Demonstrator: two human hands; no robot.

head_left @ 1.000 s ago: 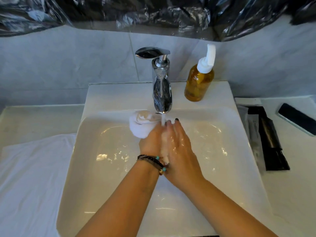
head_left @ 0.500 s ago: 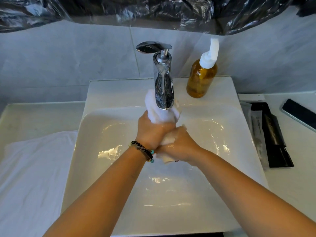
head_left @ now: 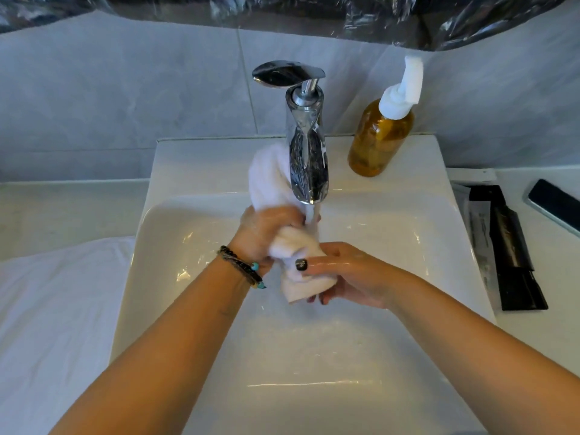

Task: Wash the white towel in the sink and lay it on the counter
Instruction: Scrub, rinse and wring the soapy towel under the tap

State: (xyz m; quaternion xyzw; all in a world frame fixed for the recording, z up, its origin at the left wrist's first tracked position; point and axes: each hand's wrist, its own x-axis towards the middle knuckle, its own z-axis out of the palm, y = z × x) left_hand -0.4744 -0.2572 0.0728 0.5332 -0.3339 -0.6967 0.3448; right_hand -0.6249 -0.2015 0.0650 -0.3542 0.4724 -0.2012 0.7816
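A small white towel (head_left: pixel 290 271), bunched into a roll, is held upright over the white sink (head_left: pixel 194 309) under the chrome tap (head_left: pixel 306 164). My left hand (head_left: pixel 266 230) grips its middle, with the upper end sticking up beside the tap spout. My right hand (head_left: pixel 348 274) wraps round its lower end, thumb laid across the front. A thin stream of water runs from the spout onto the towel between my hands.
An amber soap bottle with a white pump (head_left: pixel 383 133) stands on the sink ledge right of the tap. A white cloth (head_left: pixel 53 324) covers the counter on the left. Black packets (head_left: pixel 511 246) and a dark phone (head_left: pixel 555 205) lie on the right counter.
A second ago my hands were pressed flat together with the towel bunched at the left. Now both hands grip the towel as a roll, and the right hand has slid lower.
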